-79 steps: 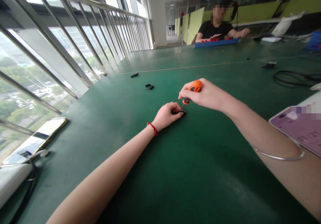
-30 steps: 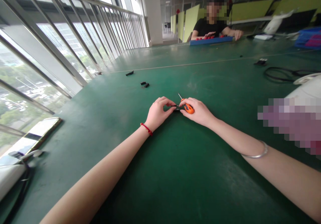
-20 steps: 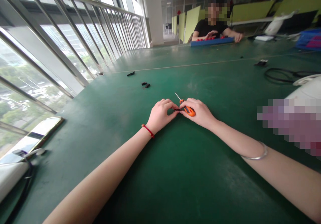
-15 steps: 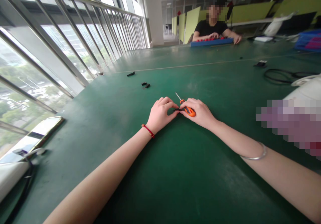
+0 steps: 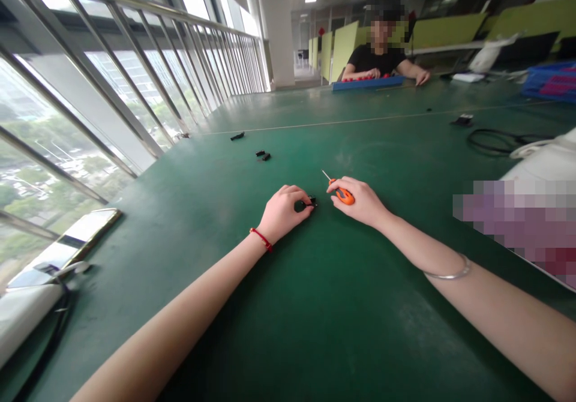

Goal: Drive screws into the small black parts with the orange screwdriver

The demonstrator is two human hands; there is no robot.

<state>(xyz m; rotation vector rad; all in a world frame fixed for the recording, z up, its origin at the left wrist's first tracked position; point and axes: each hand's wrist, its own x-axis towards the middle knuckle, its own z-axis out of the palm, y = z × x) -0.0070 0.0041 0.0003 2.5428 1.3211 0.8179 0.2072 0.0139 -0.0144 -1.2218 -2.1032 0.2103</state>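
Observation:
Near the middle of the green table (image 5: 279,306), my left hand (image 5: 284,211) pinches a small black part (image 5: 313,200) between thumb and fingertips. The part's exact kind is too small to make out. To its right, my right hand (image 5: 360,201) is closed around a screwdriver (image 5: 344,195) with an orange and black handle. The thin metal shaft points up and left, away from me, and touches nothing. A short gap separates the two hands.
Small black pieces (image 5: 263,156) and another black piece (image 5: 237,136) lie beyond my left hand. A phone (image 5: 72,243) and a cable are at left, by the railing (image 5: 148,72). A black cable (image 5: 495,141) lies at right. Across the table sits a person (image 5: 378,60) behind a blue tray (image 5: 369,83).
My hands have moved apart. The right hand has let go of the small black part and keeps the screwdriver; the left hand holds the part alone, slightly lower and to the left.

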